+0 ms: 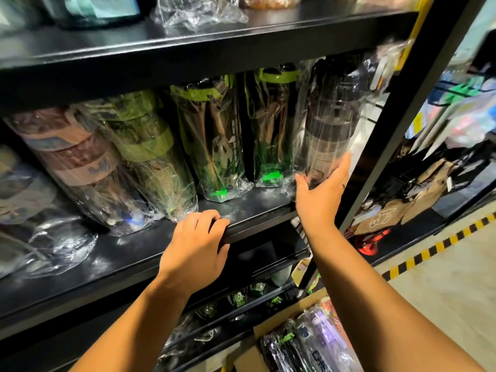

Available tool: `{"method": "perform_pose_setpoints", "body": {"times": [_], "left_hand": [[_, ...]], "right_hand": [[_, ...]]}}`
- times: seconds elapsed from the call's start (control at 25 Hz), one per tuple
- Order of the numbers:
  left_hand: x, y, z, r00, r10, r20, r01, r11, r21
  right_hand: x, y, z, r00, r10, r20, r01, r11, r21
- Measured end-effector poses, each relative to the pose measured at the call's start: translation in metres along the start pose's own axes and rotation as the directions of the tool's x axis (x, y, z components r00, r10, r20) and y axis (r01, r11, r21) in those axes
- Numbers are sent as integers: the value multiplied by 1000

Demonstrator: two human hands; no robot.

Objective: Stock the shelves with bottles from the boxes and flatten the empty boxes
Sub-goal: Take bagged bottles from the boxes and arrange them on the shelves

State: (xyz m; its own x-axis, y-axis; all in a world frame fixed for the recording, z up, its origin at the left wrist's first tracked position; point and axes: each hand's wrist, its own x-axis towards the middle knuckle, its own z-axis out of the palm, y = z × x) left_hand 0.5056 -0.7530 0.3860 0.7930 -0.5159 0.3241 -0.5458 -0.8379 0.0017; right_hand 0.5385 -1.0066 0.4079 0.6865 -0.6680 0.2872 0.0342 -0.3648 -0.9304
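Here's the smoky bottle [330, 124] at the right end of the shelf [255, 210], right hand [319, 194] flat on it

The smoky bottle is dark, see-through and upright in crinkly clear wrap, just beside a row of green-lidded camo bottles [214, 146] that are bagged too; the ones further left lean over. Bottom right there's a cardboard box [271, 328] with more wrapped bottles [322, 342] lying in it, purple and black ones as far as I can tell. The right hand is spread, fingers straight and thumb out, touching the low part of the smoky bottle without curling round it. The left hand [196, 245] has its fingers curled over the front lip of the same shelf, gripping it.
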Motion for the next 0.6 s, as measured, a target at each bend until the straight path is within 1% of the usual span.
{"method": "perform_pose_setpoints", "body": {"times": [0.32, 0.6], "left_hand": [[0, 1, 2, 1000, -8, 5, 8, 1000, -1], [0, 0, 0, 1000, -14, 24, 14, 1000, -6]], "right_hand": [[5, 0, -6, 992, 34, 118, -40, 998, 53], [1, -8, -1, 978, -1, 207, -4, 1000, 24]]}}
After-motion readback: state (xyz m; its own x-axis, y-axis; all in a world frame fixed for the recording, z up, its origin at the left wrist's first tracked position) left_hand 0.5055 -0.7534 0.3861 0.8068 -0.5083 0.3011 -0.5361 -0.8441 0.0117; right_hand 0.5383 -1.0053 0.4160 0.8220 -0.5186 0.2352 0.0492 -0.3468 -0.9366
